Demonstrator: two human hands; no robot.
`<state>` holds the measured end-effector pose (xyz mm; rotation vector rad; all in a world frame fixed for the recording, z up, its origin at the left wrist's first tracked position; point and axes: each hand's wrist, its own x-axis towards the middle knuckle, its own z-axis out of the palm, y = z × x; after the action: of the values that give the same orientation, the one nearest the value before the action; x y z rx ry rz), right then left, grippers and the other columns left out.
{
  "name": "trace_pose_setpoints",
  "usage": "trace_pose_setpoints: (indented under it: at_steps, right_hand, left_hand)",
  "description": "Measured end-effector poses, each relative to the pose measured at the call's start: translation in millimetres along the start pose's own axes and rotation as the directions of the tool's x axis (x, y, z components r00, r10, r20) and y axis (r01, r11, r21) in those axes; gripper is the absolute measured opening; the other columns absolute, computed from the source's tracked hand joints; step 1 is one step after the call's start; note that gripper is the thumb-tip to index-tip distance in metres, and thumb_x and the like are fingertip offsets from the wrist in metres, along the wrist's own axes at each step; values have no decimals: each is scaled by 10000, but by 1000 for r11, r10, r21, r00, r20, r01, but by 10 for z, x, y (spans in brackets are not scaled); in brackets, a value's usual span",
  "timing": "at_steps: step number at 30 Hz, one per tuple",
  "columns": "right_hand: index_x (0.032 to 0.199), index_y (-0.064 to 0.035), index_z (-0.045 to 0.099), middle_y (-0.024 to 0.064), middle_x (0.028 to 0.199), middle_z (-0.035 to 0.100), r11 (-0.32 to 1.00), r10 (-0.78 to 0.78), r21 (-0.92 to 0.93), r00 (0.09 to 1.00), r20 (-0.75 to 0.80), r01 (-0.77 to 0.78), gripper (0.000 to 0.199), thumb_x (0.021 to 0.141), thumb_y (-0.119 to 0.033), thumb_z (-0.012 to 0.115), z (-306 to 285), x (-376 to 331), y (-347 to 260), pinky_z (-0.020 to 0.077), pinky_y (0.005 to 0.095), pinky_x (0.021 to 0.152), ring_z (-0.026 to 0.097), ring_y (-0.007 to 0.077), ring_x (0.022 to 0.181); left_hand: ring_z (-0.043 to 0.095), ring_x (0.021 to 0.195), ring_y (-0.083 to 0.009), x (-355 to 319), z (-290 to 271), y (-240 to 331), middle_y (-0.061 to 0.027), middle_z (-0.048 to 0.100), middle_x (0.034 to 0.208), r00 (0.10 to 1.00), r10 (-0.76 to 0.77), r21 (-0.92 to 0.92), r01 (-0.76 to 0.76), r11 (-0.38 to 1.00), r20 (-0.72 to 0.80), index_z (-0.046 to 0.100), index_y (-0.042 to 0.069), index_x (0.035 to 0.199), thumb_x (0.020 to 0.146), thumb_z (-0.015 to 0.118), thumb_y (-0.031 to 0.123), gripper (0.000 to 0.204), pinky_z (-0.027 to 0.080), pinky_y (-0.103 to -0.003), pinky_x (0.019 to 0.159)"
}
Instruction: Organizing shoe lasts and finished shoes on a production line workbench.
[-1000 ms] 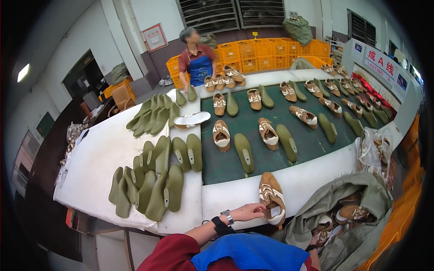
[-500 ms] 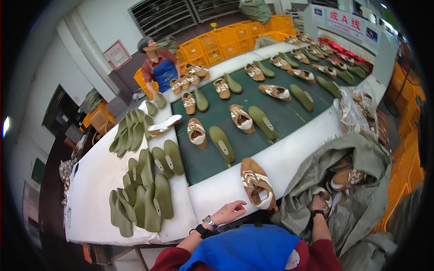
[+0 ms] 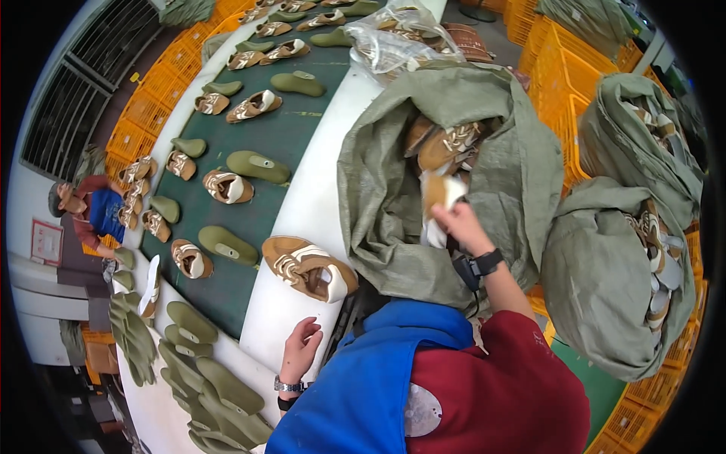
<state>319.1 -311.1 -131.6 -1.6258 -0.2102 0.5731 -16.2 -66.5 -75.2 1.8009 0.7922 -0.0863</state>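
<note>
Since 0.5 s ago, right hand [image 3: 457, 219] reached into sack [image 3: 393, 227] at 1 o'clock, clamped on upper [image 3: 437, 193]; left hand [image 3: 301, 349], fingers loosely curled and empty, braces on tabletop [image 3: 291, 318].

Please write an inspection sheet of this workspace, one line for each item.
Surface: white table edge beside a dark green belt.
Job's things: a brown and white shoe upper lies on the table edge; another upper is in the right hand, over an open grey-green sack of uppers.
Clutter: olive insoles stacked on the table; uppers and green lasts in rows on the belt.
Grippers: left hand rests empty on the table edge.
Cables: nothing seen.
Surroundings: orange crates, two more full sacks, a co-worker at the belt's far side.
</note>
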Motion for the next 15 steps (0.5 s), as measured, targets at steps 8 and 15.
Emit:
trace_pose_setpoints:
  at_steps: [8,15]
  right_hand:
    - [1302,-105,387,50,1274,472,278,-161,959,987,-4,49,559,879,-468,437,-16,-486,-933,381,386,937,461,226,1141]
    - [1311,-74,379,62,1291,466,503,-436,826,751,497,-255,792,663,-316,765,502,-676,-565,355,409,988,443,238,1185]
  left_hand:
    - [530,1066,-226,208,46,508,-152,543,1139,972,197,-189,-171,967,126,359,44,1300,849,565,99,499,453,-329,874]
    - [526,1015,-122,222,26,1202,-77,580,1123,910,413,-307,-405,861,-42,516,-10,1183,882,519,139,336,415,-254,867]
